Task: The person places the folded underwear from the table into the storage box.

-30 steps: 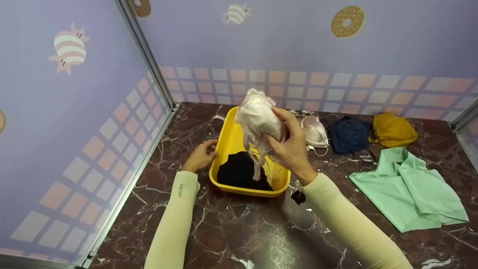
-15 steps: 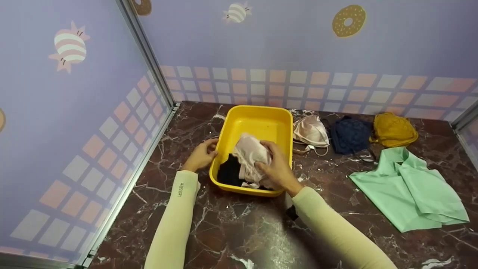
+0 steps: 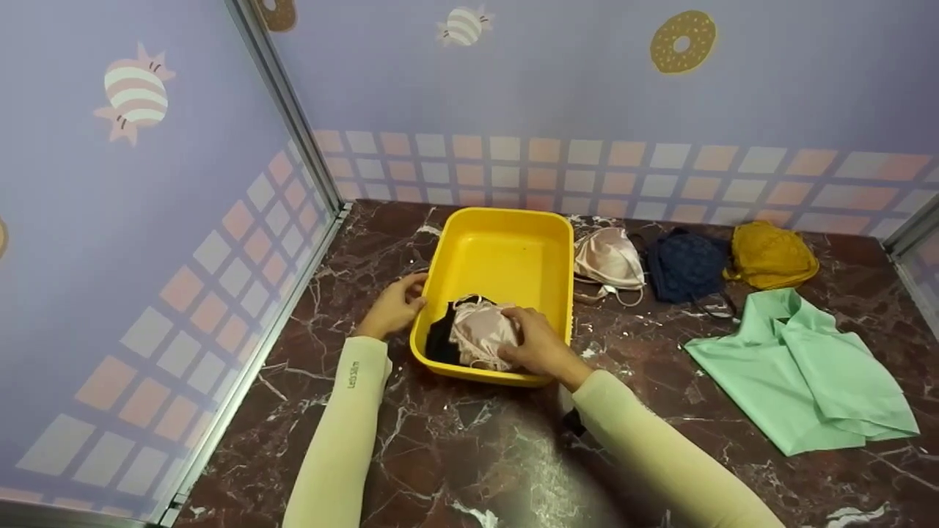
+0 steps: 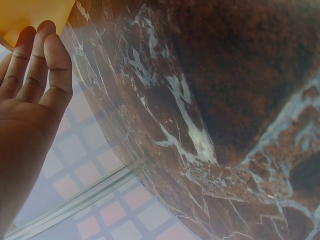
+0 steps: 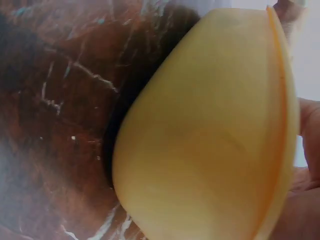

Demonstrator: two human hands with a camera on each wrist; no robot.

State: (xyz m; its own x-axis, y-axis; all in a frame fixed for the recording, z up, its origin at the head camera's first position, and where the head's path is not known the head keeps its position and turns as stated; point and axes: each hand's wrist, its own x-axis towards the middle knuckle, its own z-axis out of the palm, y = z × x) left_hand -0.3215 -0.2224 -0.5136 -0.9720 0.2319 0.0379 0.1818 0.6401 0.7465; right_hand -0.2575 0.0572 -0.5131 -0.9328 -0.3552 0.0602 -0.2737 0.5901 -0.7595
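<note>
A pale pink satin bra with lace edging (image 3: 484, 334) lies folded in the near end of a yellow plastic basin (image 3: 506, 268), over a black garment (image 3: 440, 341). My right hand (image 3: 543, 345) reaches over the basin's right side and holds the bra's right edge between thumb and fingers. In the right wrist view the basin's outer wall (image 5: 200, 135) hides most of that hand. My left hand (image 3: 392, 306) touches the basin's left side from outside. In the left wrist view its extended fingers (image 4: 37, 65) meet the yellow wall.
Right of the basin lie another pink bra (image 3: 610, 258), a navy lace bra (image 3: 689, 265) and a mustard bra (image 3: 774, 255) along the back wall. A mint green garment (image 3: 807, 374) is spread in front of them. Patterned panels border the marbled table (image 3: 469, 455).
My right hand has lowered the pink bra from above the basin onto the black garment inside, its cups now lying lower and nearer the front. My left hand has stayed at the basin's side.
</note>
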